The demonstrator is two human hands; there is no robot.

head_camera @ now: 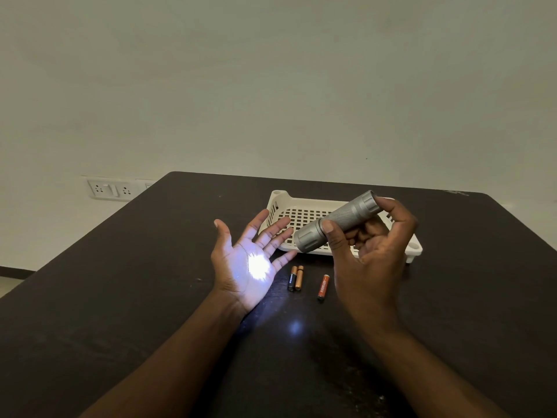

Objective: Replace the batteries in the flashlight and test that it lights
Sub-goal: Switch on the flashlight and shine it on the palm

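My right hand (372, 251) grips a silver flashlight (340, 218) above the table, its head pointing down and left. It is lit: a bright white spot falls on the palm of my left hand (250, 260), which is held flat, palm up, fingers spread. A fainter glow shows on the table below the wrist. Three loose batteries lie on the table between my hands: a black-and-copper pair (295, 278) side by side and a red one (322, 287) to their right.
A white slotted plastic basket (281, 203) stands on the dark table (150, 297) just behind my hands. Wall sockets (110, 190) sit low on the wall beyond the table's far left edge.
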